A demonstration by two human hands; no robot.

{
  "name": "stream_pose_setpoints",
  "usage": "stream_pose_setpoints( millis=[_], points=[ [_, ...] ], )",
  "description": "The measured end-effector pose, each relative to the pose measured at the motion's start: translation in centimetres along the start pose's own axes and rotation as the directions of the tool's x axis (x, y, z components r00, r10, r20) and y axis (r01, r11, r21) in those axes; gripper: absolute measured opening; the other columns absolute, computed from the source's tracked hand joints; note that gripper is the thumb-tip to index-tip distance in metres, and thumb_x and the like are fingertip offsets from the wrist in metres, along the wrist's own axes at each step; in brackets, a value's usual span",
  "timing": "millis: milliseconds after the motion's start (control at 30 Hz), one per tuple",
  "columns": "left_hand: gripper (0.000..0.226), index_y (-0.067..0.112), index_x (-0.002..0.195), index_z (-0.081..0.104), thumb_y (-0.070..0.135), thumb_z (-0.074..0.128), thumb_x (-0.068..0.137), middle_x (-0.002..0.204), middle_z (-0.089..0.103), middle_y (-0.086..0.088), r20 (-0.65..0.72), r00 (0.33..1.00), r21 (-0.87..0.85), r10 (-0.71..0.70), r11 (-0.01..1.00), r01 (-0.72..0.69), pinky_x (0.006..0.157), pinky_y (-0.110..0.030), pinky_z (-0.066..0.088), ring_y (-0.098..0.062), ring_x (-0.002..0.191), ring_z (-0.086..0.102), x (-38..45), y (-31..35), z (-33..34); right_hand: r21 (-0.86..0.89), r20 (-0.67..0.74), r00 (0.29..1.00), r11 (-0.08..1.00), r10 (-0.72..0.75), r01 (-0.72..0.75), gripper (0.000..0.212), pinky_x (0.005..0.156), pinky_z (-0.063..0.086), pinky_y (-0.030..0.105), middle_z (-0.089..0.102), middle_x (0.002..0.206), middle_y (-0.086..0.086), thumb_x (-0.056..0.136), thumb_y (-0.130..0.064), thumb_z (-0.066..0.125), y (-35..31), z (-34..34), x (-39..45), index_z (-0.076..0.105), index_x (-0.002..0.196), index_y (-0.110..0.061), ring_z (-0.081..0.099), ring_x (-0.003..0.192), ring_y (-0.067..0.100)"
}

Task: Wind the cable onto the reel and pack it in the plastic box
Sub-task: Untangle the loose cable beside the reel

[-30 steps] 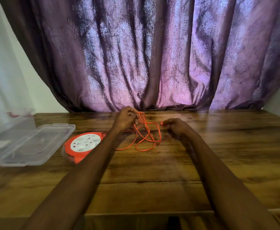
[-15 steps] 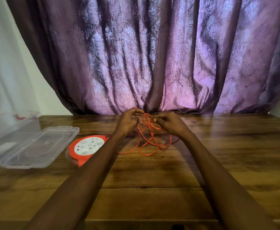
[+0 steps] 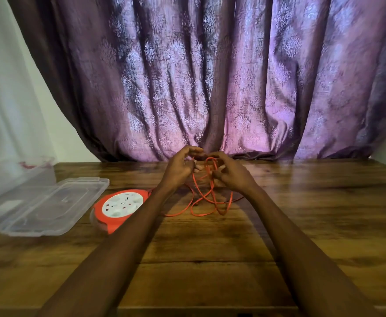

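Note:
An orange cable (image 3: 206, 202) hangs in tangled loops from both of my hands down to the wooden table (image 3: 210, 248). My left hand (image 3: 180, 167) pinches strands at the top of the tangle, and my right hand (image 3: 229, 173) holds loops right beside it. The two hands almost touch above the table's far side. An orange reel with a white socket face (image 3: 120, 205) lies flat to the left, and the cable runs to it behind my left forearm. A clear plastic box (image 3: 11, 175) stands at the far left with its lid (image 3: 48, 205) folded open onto the table.
A purple patterned curtain (image 3: 210, 88) hangs behind the table's far edge. A pale wall (image 3: 9, 88) rises at the left. The table's near edge (image 3: 210, 308) runs under my forearms.
My right hand has moved left and up to meet my left hand, gathering the cable loops between them. Both hands lifted a little higher off the table.

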State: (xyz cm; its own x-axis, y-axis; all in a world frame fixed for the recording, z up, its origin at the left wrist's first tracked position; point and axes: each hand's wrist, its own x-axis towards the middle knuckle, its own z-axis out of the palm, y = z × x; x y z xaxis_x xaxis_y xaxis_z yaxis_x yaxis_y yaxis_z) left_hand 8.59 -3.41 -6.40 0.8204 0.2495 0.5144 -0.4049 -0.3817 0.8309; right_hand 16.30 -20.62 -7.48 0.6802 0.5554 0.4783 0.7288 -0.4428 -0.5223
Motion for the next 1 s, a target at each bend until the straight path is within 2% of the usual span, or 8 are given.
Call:
stream_pose_setpoints(
  millis=[167, 300, 367, 500, 633, 733, 867, 1000],
  points=[
    [0.035, 0.005, 0.122, 0.053, -0.013, 0.043, 0.094, 0.1, 0.063, -0.034, -0.088, 0.996, 0.043, -0.008, 0.999, 0.012, 0.064, -0.037, 0.054, -0.03, 0.063, 0.062, 0.2, -0.4, -0.4, 0.528, -0.059, 0.994, 0.848, 0.095, -0.05, 0.019, 0.058, 0.05, 0.033, 0.07, 0.092, 0.006, 0.091, -0.005, 0.067, 0.7, -0.8, -0.3, 0.061, 0.107, -0.014, 0.062, 0.07, 0.024],
    [0.025, -0.004, 0.119, 0.056, -0.005, 0.047, 0.096, 0.086, 0.064, -0.012, -0.062, 0.99, 0.11, -0.125, 0.985, 0.131, 0.04, -0.021, 0.048, -0.013, 0.039, 0.06, 0.5, -0.3, 0.0, 0.678, -0.038, 0.983, 0.728, 0.178, -0.106, 0.014, 0.042, 0.043, 0.021, 0.068, 0.07, -0.006, 0.095, -0.002, 0.06, 0.8, -1.2, -0.8, 0.056, 0.101, -0.013, 0.059, 0.046, 0.008],
    [0.022, -0.004, 0.116, 0.059, -0.001, 0.047, 0.098, 0.079, 0.062, -0.003, -0.051, 0.988, 0.128, -0.147, 0.98, 0.152, 0.035, -0.017, 0.043, -0.008, 0.033, 0.057, 0.4, -0.2, 0.1, 0.704, -0.013, 0.98, 0.698, 0.198, -0.132, 0.014, 0.041, 0.042, 0.019, 0.07, 0.068, -0.007, 0.096, -0.004, 0.06, 0.7, -1.5, -1.0, 0.055, 0.102, -0.015, 0.062, 0.047, 0.009],
    [0.018, 0.01, 0.106, 0.063, 0.003, 0.051, 0.095, 0.079, 0.062, -0.005, -0.125, 0.987, 0.208, -0.096, 0.971, 0.121, 0.034, -0.017, 0.04, -0.007, 0.033, 0.055, 0.6, -0.5, 0.1, 0.727, 0.036, 0.983, 0.67, 0.181, -0.15, 0.012, 0.045, 0.047, 0.02, 0.074, 0.078, -0.004, 0.096, -0.011, 0.063, 0.7, -2.1, -1.3, 0.063, 0.106, -0.017, 0.066, 0.052, 0.013],
    [0.014, 0.023, 0.092, 0.065, 0.011, 0.058, 0.092, 0.083, 0.07, -0.009, -0.161, 0.986, 0.305, -0.034, 0.949, 0.082, 0.062, -0.035, 0.052, -0.015, 0.063, 0.058, 1.2, -1.3, -0.3, 0.732, 0.094, 0.981, 0.657, 0.168, -0.182, 0.026, 0.046, 0.05, 0.02, 0.073, 0.09, 0.003, 0.098, -0.01, 0.058, 0.9, -2.3, -1.3, 0.062, 0.123, -0.012, 0.066, 0.051, 0.014],
    [0.016, 0.026, 0.088, 0.067, 0.012, 0.059, 0.091, 0.085, 0.072, -0.008, -0.177, 0.983, 0.308, -0.041, 0.947, 0.095, 0.066, -0.041, 0.054, -0.024, 0.069, 0.062, 1.6, -1.6, -0.5, 0.731, 0.165, 0.969, 0.638, 0.182, -0.244, 0.036, 0.047, 0.052, 0.02, 0.073, 0.089, 0.005, 0.097, -0.004, 0.058, 1.0, -2.6, -1.2, 0.057, 0.132, -0.011, 0.066, 0.051, 0.013],
    [0.013, 0.02, 0.093, 0.074, 0.015, 0.063, 0.09, 0.088, 0.076, -0.005, -0.152, 0.988, 0.362, -0.037, 0.928, 0.091, 0.074, -0.035, 0.054, -0.022, 0.081, 0.069, 1.8, -1.8, -0.9, 0.5, 0.097, 0.98, 0.842, 0.176, -0.201, 0.028, 0.035, 0.036, 0.015, 0.062, 0.07, 0.012, 0.097, 0.004, 0.051, 1.5, -3.2, -1.1, 0.063, 0.122, 0.001, 0.047, 0.034, 0.001],
    [0.013, 0.022, 0.094, 0.076, 0.02, 0.063, 0.09, 0.082, 0.072, 0.001, -0.138, 0.99, 0.441, -0.005, 0.895, 0.066, 0.064, -0.024, 0.04, -0.015, 0.076, 0.063, 1.7, -2.1, -1.3, 0.451, -0.021, 0.986, 0.882, 0.164, -0.137, 0.029, 0.039, 0.037, 0.007, 0.065, 0.078, -0.003, 0.096, 0.009, 0.049, 1.3, -3.3, -1.3, 0.063, 0.12, 0.002, 0.053, 0.041, -0.006]
  ],
)
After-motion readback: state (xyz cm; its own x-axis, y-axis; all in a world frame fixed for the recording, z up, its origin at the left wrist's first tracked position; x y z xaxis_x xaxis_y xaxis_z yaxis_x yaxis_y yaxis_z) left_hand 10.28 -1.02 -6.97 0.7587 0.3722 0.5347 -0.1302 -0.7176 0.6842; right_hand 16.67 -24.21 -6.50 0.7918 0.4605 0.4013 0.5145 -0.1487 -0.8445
